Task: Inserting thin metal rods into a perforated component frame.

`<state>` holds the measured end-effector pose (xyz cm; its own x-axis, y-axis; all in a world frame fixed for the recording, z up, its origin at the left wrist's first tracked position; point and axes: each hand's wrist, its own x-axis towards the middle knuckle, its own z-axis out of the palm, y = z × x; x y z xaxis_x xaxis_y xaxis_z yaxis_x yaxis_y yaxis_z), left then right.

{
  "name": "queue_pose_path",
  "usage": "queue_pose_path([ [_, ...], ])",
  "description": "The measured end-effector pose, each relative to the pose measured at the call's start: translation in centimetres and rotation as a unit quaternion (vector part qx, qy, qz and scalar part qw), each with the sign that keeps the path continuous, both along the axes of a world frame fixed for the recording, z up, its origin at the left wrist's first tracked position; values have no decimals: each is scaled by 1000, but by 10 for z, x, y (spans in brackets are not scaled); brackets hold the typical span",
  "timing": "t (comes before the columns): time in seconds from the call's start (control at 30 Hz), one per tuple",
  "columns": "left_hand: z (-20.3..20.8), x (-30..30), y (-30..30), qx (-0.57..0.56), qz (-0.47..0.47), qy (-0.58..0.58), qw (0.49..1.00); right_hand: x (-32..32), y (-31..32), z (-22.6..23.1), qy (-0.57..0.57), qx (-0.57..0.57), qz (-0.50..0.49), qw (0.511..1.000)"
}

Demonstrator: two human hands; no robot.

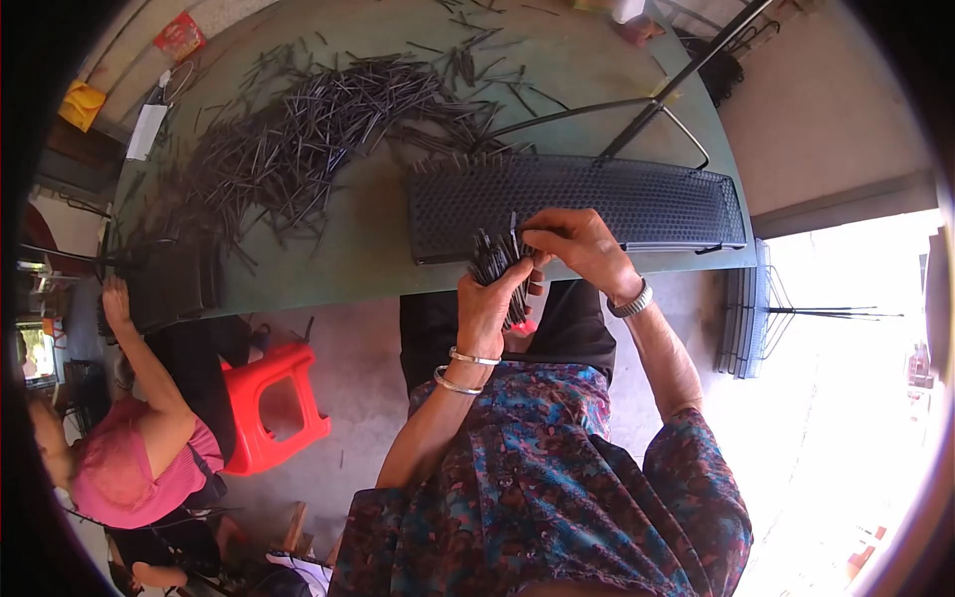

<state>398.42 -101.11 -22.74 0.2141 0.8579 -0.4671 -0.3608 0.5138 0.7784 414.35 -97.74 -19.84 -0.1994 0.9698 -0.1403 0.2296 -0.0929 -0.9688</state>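
Note:
A bundle of thin dark rods [489,257] stands nearly upright in my left hand [484,310], whose fingers are wrapped round it just in front of the table edge. My right hand [589,251] is closed in a pinch at the bundle's upper right, at a single rod [514,231] that sticks up above the others. Directly beyond both hands lies a dark mesh rack [577,199] with long metal bars rising from its far side. Along its left end, several short rods [453,162] stick out at the top edge.
A big heap of loose dark rods [328,119] covers the left and far parts of the green table [348,284]. At left, a co-worker in pink [149,448] reaches toward a dark rack [174,284]. A red stool [269,418] stands below. More mesh racks [744,313] stand at right.

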Motion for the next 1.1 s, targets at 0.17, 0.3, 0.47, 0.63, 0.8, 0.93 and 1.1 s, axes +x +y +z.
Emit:
queue_pose_path([
  [0.17, -1, 3, 1, -22, -3, -15, 1000, 8, 8, -5, 60, -54, 23, 996],
  [0.3, -9, 6, 1, -78, 55, -110, 989, 19, 14, 6, 34, 41, -24, 998],
  [0.47, -15, 9, 2, -113, 55, -194, 973, 19, 43, 20, -50, 203, -195, 958],
  [0.63, -28, 13, -2, -163, 4, -261, 951, 17, 74, -3, -78, 259, -232, 934],
  [0.8, -29, 10, -5, -165, -5, -262, 951, 9, 81, -14, -92, 269, -229, 931],
  [0.93, -29, 10, -4, -159, -4, -270, 950, 8, 81, -12, -136, 281, -214, 926],
  [1.1, -33, 8, -5, -159, -9, -287, 945, 15, 84, -9, -184, 301, -192, 916],
])
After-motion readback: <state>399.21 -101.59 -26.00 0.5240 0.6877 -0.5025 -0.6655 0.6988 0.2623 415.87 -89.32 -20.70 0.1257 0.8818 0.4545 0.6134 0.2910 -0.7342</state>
